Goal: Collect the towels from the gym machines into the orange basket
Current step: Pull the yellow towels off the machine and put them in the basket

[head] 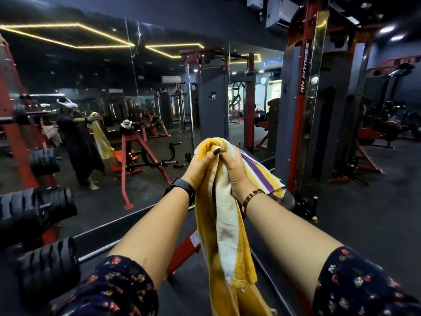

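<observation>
A yellow and white striped towel (227, 229) hangs down in front of me, bunched at its top in both hands. My left hand (202, 166) grips the bunch from the left, and my right hand (235, 172) closes on it from the right. A part with purple stripes (262, 176) spreads out behind my right wrist, over a dark machine pad. In the wall mirror an orange basket (118, 157) stands on the floor beside the reflected person. Another towel (126, 124) lies draped on a red machine in the mirror.
A wall mirror (91, 106) fills the left and centre. A red and grey cable tower (312, 106) rises just right of the towel. Black foam rollers (43, 206) jut in at lower left. A red machine frame (184, 249) lies below my arms. Dark floor opens to the right.
</observation>
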{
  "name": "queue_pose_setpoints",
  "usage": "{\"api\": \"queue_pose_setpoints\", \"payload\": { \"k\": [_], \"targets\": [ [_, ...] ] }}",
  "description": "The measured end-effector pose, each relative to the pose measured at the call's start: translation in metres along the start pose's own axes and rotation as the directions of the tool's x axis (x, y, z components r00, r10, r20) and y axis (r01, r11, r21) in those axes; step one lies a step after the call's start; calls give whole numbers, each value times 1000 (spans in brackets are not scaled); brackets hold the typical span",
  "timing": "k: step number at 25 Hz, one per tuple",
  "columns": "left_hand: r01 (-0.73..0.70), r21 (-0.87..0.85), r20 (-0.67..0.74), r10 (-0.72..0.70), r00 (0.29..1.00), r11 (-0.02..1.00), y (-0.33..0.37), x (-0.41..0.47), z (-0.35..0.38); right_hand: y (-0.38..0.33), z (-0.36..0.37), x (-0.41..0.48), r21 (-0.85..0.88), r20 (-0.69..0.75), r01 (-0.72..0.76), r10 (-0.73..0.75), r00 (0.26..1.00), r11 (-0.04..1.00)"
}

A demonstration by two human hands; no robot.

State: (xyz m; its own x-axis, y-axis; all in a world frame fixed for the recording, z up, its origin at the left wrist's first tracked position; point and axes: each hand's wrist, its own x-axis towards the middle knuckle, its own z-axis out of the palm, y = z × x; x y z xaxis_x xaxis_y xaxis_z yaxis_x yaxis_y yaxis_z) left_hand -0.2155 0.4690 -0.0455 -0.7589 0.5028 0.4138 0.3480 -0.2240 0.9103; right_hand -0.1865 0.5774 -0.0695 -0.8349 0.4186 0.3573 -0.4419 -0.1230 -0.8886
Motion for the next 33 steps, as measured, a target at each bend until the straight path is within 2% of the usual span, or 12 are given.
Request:
{"api": "queue_pose_setpoints", "payload": {
  "k": [4, 16, 20, 22, 24, 25, 28, 33],
  "targets": [
    [-34, 49, 67, 31, 997, 998, -21, 43, -12, 32, -1, 49, 15, -44, -21, 22, 999, 1000],
    [112, -95, -145, -125, 982, 989, -107, 163, -19, 89, -28, 164, -38, -77, -70, 67, 995, 997],
    [166, -73, -252, -179, 951, 983, -141, 215, -25, 108, -41, 224, -158, 15, -64, 67, 998, 985],
    [194, -27, -332, -192, 924, 981, -156, 242, -34, 120, -47, 254, -300, 61, -30, 51, 997, 953],
    [232, 10, -418, -207, 884, 973, -162, 262, -46, 129, -52, 275, -472, 104, 62, -14, 994, 880],
    [244, 20, -464, -207, 861, 969, -164, 270, -51, 133, -56, 287, -577, 125, 127, -66, 990, 807],
    [262, 60, -531, -191, 825, 963, -179, 297, -65, 148, -72, 316, -850, 142, 188, -130, 981, 492],
    [318, 164, -511, -195, 837, 934, -219, 327, -80, 176, -82, 352, -971, 173, 183, -76, 982, 157]
  ]
}}
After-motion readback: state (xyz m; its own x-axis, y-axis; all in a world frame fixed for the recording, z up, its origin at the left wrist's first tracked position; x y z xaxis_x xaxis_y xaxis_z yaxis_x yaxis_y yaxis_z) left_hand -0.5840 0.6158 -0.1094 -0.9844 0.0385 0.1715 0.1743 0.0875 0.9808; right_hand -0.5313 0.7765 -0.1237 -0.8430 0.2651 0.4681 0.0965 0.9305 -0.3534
